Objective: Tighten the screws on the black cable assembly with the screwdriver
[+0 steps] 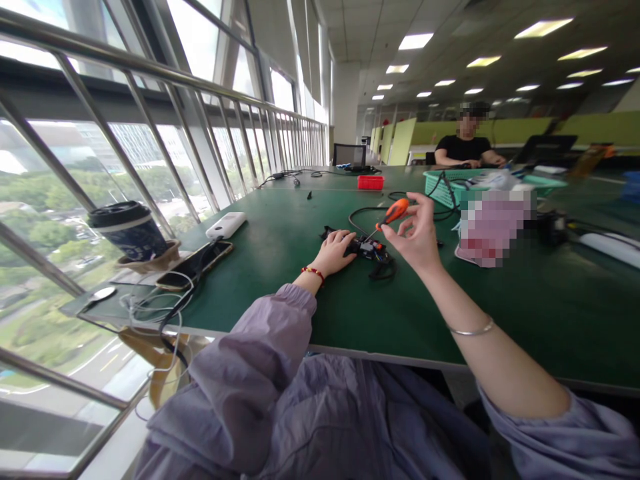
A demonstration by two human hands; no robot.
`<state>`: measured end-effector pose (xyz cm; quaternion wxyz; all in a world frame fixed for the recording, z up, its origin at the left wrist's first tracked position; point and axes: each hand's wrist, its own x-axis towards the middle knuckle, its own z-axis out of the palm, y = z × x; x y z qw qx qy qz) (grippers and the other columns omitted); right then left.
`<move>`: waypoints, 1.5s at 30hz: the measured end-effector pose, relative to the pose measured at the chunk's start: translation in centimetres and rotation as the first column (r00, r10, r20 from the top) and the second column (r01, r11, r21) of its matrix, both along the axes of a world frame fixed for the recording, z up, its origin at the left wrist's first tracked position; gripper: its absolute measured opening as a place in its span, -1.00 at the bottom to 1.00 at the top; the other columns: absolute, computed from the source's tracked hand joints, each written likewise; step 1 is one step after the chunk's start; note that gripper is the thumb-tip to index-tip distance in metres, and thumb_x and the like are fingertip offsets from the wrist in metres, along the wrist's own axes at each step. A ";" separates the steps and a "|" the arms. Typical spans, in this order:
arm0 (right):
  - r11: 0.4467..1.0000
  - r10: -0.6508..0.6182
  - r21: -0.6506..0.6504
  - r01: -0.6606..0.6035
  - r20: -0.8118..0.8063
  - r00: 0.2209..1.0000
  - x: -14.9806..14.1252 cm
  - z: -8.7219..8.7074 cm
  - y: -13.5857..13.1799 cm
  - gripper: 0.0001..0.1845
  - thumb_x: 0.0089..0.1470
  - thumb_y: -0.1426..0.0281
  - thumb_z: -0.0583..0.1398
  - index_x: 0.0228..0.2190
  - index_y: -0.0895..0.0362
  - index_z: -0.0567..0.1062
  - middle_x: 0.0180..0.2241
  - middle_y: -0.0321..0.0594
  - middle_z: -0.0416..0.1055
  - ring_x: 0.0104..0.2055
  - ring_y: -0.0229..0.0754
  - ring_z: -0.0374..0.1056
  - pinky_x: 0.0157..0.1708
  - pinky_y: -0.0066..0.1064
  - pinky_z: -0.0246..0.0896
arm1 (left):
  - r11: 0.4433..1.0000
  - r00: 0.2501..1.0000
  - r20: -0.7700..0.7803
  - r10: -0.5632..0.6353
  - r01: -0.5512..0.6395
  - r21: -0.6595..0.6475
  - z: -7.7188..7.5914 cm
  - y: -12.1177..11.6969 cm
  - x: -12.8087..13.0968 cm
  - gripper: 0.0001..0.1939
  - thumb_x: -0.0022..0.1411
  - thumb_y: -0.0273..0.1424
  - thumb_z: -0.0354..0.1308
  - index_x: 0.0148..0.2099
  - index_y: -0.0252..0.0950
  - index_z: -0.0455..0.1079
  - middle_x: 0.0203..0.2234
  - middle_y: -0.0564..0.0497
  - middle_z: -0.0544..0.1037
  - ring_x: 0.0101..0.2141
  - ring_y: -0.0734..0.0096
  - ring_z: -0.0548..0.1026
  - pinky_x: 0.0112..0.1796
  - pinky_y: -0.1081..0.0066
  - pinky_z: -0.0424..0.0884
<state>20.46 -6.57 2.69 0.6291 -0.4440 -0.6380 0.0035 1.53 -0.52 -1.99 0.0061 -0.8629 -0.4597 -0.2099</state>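
Orange-and-black plastic-handled screwdriver [397,211]: long axis slanted, tip down-left at small black device [373,249]; right hand [419,239] pinches handle; left hand [336,254] covers device's left part, grip unclear; black cable [370,209] behind

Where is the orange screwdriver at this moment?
In the head view, the screwdriver is just right of centre, in the right hand, its shaft slanting down toward the black device.

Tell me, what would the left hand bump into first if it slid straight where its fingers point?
Probably the small dark gadget: the left hand seems to be touching its near side. The screwdriver looks close too, though depth is unclear here.
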 end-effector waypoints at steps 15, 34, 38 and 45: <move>0.998 0.030 -0.052 -0.030 0.006 1.000 0.5 0.5 -0.6 -0.83 -0.15 0.41 0.11 -0.70 0.09 0.33 -0.68 -0.31 0.31 -0.57 -0.25 0.23 -0.50 -0.42 0.08 | 1.000 1.000 0.001 0.008 -0.008 0.003 0.1 -0.1 0.0 -0.40 0.23 -0.28 0.10 0.28 -0.26 0.12 0.22 -0.10 0.20 0.21 0.09 0.08 0.21 0.12 0.09; 0.996 0.011 -0.087 -0.007 0.050 0.999 0.4 0.3 -0.5 -0.86 -0.13 0.38 0.11 -0.66 0.09 0.35 -0.62 -0.28 0.35 -0.52 -0.21 0.28 -0.45 -0.38 0.15 | 1.000 1.000 0.009 0.001 -0.001 -0.004 0.1 -0.1 0.0 -0.42 0.22 -0.28 0.08 0.27 -0.20 0.12 0.21 -0.08 0.20 0.22 0.11 0.07 0.20 0.11 0.09; 0.997 0.058 -0.060 -0.057 0.017 0.998 0.5 0.0 0.1 -0.66 -0.22 0.40 0.20 -0.28 0.11 0.40 -0.42 -0.28 0.40 -0.49 -0.24 0.28 -0.53 -0.41 0.14 | 1.000 1.000 0.008 0.001 0.000 -0.010 0.1 -0.1 0.0 -0.42 0.22 -0.27 0.09 0.27 -0.20 0.12 0.21 -0.08 0.21 0.21 0.11 0.07 0.20 0.10 0.09; 0.991 -0.004 -0.132 0.012 0.057 0.998 0.6 -0.3 0.4 -0.49 -0.18 0.13 0.30 -0.19 0.09 0.37 -0.62 -0.46 0.21 -0.63 -0.30 0.15 -0.59 -0.45 0.06 | 1.000 1.000 0.007 -0.001 0.001 -0.010 0.2 -0.2 0.0 -0.41 0.22 -0.29 0.09 0.27 -0.22 0.12 0.21 -0.09 0.20 0.21 0.11 0.07 0.20 0.10 0.10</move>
